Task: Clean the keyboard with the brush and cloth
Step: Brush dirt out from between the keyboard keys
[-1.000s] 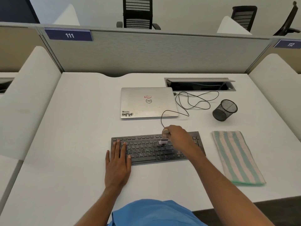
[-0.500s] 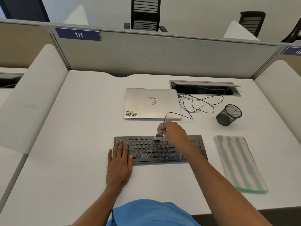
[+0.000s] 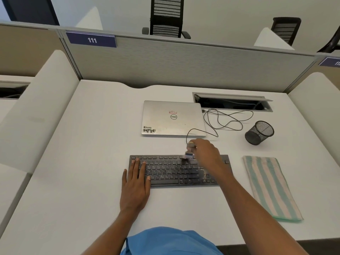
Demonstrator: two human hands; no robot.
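My right hand (image 3: pixel 207 153) is curled round the brush (image 3: pixel 189 154), bristles down on the top rows of the keyboard (image 3: pixel 171 172) near its 1 o'clock; my left hand (image 3: pixel 135 183) lies flat, fingers straight, on its 9 o'clock end. The keyboard sits mid-way across the desk (image 3: pixel 88 162), at 6 o'clock from the laptop (image 3: pixel 173 118). I judge the brushing part-way through and the wipe not begun: the cloth (image 3: pixel 270 186) lies folded, untouched, at the keyboard's 3 o'clock.

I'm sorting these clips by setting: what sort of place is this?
Most likely an open-plan office: a desk behind a grey partition with number plate 111, office chairs beyond, a closed laptop.
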